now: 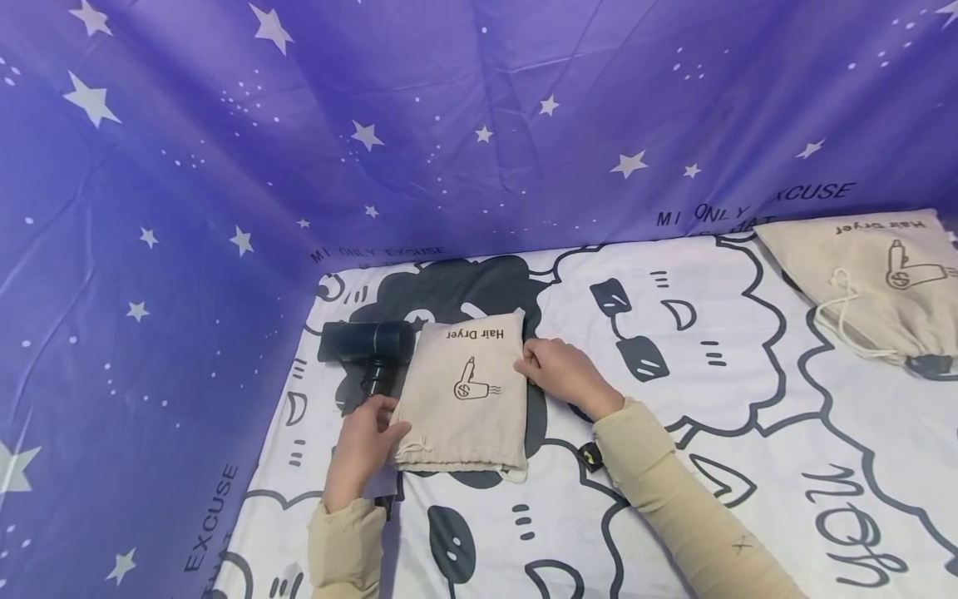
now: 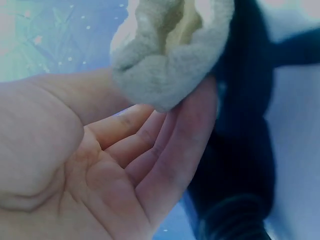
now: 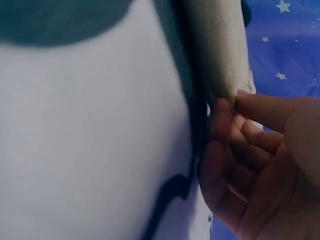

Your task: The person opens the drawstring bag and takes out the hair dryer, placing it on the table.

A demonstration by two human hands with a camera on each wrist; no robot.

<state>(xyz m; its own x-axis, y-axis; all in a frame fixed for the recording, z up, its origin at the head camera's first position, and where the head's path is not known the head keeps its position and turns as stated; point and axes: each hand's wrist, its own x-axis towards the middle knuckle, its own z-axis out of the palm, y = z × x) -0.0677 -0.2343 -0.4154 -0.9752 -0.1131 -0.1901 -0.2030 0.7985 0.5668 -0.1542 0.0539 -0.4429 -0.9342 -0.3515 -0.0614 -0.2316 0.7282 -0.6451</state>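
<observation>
A beige cloth drawstring bag (image 1: 467, 424), printed "Hair Dryer" with a dryer drawing, lies on the patterned sheet in front of me. My left hand (image 1: 362, 445) pinches its left edge low down, near the drawstring. In the left wrist view, the bag's folded cloth (image 2: 160, 82) sits between thumb and fingers. On the right side, my right hand (image 1: 565, 372) pinches the bag's edge, and the right wrist view shows the cloth edge (image 3: 220, 55) between thumb and forefinger. A dark hair dryer (image 1: 367, 341) lies just left of the bag, its handle partly hidden behind my left hand.
A second beige bag (image 1: 883, 291) with the same print lies at the far right, a dark object (image 1: 930, 364) at its mouth. A small black item (image 1: 590, 456) is beside my right sleeve. Purple starry cloth (image 1: 449, 125) rises behind and at left.
</observation>
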